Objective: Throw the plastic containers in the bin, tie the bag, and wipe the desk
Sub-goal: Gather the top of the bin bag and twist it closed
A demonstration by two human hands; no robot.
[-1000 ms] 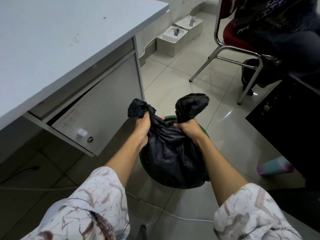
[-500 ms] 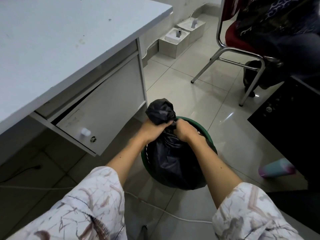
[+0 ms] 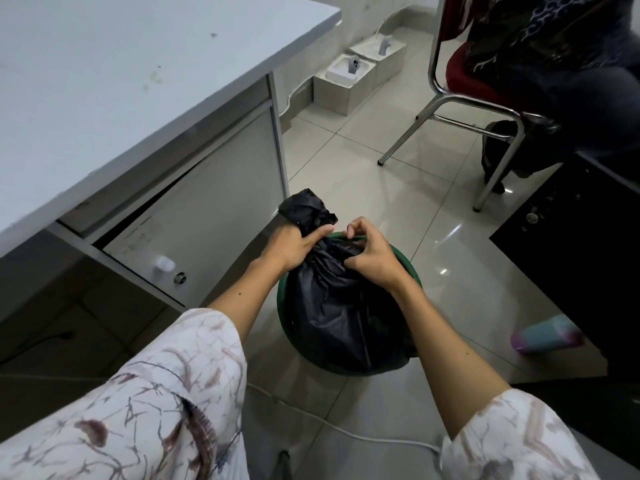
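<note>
Tying is underway at the round green plastic bin (image 3: 410, 268), which stands on the pale tiled floor (image 3: 374, 157) just beside the grey-topped desk (image 3: 104, 74) w/ its half-open cabinet door.

Filling the bin is the thin black plastic bin bag (image 3: 332, 317): soft, crinkly, prob. light w/ only plastic containers inside (none visible), & slick enough that a loose knot could slip. It has no stiffness, so the body gives nothing to grip; best hold is the gathered neck, right where the hands are, pulling the two ears apart, not up.

Left hand (image 3: 291, 245) is fisted on one bunched ear of the bag, which sticks up above the knuckles. Right hand (image 3: 370, 254) has fingers curled narrow, pinching bag film at the neck; can't tell if it holds a second ear.

Vs 1 s ago: the hands stood apart, each w/ its own ear upright; now they are close together over the bag mouth & only one ear shows, so the ears seem crossed. Bin & desk same place.
</note>
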